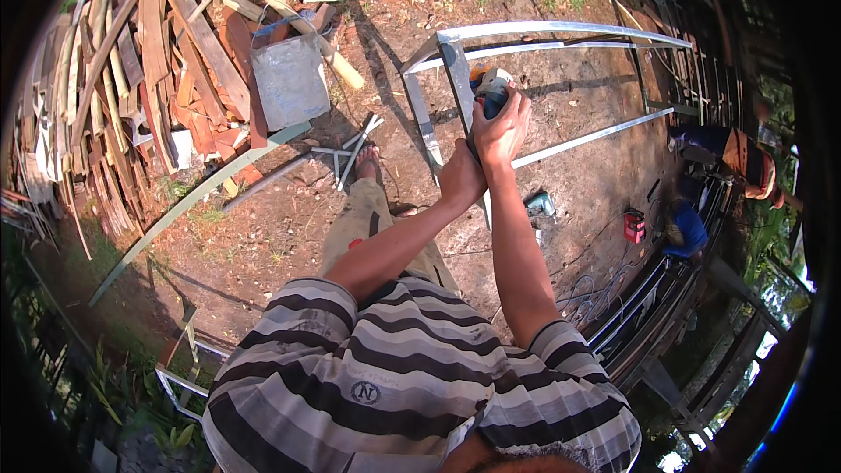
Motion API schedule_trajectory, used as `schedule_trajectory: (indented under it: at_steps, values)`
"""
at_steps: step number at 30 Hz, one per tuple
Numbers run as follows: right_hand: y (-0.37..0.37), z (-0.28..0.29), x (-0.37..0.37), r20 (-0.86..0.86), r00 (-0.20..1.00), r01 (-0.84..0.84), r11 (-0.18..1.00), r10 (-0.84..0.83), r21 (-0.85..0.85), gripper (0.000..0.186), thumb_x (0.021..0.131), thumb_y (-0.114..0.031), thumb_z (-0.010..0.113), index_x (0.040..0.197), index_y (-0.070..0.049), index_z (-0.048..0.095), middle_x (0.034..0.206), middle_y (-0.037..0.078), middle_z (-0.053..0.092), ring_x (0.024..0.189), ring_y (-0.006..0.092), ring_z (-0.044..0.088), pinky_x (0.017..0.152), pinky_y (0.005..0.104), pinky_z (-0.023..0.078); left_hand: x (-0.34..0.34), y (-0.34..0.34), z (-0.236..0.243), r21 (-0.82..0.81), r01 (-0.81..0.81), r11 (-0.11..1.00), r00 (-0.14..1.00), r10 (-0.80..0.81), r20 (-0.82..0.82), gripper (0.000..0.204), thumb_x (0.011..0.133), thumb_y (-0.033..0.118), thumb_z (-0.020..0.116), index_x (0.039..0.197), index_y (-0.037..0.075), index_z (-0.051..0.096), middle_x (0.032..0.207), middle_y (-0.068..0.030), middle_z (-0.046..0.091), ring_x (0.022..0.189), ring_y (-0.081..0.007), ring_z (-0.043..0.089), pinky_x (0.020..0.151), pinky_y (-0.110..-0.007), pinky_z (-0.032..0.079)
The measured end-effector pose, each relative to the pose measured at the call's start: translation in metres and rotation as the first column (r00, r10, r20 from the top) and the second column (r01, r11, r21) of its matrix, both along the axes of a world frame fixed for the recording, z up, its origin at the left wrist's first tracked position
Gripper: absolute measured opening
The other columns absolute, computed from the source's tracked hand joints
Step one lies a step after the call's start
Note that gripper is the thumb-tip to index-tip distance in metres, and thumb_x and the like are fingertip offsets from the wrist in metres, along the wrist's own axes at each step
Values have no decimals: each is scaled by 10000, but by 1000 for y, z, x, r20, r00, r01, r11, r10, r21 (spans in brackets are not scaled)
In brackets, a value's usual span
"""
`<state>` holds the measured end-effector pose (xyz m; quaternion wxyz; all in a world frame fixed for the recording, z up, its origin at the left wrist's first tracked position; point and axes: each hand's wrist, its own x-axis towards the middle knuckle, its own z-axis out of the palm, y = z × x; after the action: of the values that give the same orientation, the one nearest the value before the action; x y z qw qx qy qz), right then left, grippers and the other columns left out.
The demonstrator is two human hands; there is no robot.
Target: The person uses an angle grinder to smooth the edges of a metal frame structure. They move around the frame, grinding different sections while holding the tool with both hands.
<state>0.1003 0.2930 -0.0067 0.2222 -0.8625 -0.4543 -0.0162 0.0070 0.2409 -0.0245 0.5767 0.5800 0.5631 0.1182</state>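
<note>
My right hand (501, 129) is wrapped round a power tool with a teal body and a pale grey head, which looks like an angle grinder (496, 98). Just below it, my left hand (462, 174) is closed at the tool's rear end, against a grey bar of the frame; the fingers partly hide what they grip. The grinder's head is beside that upright bar (456, 79). Long silver tubes form the metal frame (561, 28), which stretches away to the right. The grinder's working edge is hard to see.
A pile of wooden planks (114, 79) covers the far left, with a grey square panel (291, 83) beside it. Short metal pieces (350, 153) lie by my foot. Right of me are a teal power tool (540, 204), a red box (633, 226) and loose cables (604, 293).
</note>
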Motion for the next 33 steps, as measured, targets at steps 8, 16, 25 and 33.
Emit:
schedule_trajectory:
  at_steps: [8, 16, 25, 33]
  values:
    - [45, -8, 19, -5, 999, 48, 983, -49, -176, 625, 728, -270, 865, 1224, 4, 602, 1138, 224, 566, 1113, 433, 551, 991, 532, 455, 17, 35, -4, -55, -10, 998, 1000, 9, -8, 560, 896, 454, 698, 1101, -7, 456, 916, -278, 716, 870, -488, 706, 737, -586, 525]
    - [33, -21, 27, 65, 995, -54, 966, 72, -252, 666, 775, -257, 819, 1304, 24, 527, 1201, 209, 527, 1153, 406, 526, 1002, 503, 447, 11, 44, -2, -102, 61, 993, 997, -65, -39, 627, 841, 469, 761, 1096, -23, 468, 918, -280, 717, 867, -476, 717, 712, -563, 544]
    - [61, 2, 23, 161, 984, 112, 958, -70, -264, 550, 762, -265, 806, 1196, -26, 567, 1166, 189, 558, 1139, 380, 533, 1038, 492, 403, 25, 40, -3, -38, 31, 999, 998, -29, 47, 555, 888, 401, 712, 1105, -33, 443, 890, -292, 706, 848, -508, 702, 738, -607, 528]
    - [41, 13, 9, 54, 980, 195, 978, -192, -71, 990, 715, -361, 903, 1495, -34, 390, 1387, 254, 523, 1319, 393, 491, 1109, 531, 384, 31, 57, -11, -107, 8, 994, 1000, -6, 15, 584, 868, 406, 727, 1126, -39, 452, 920, -307, 711, 859, -503, 706, 742, -596, 535]
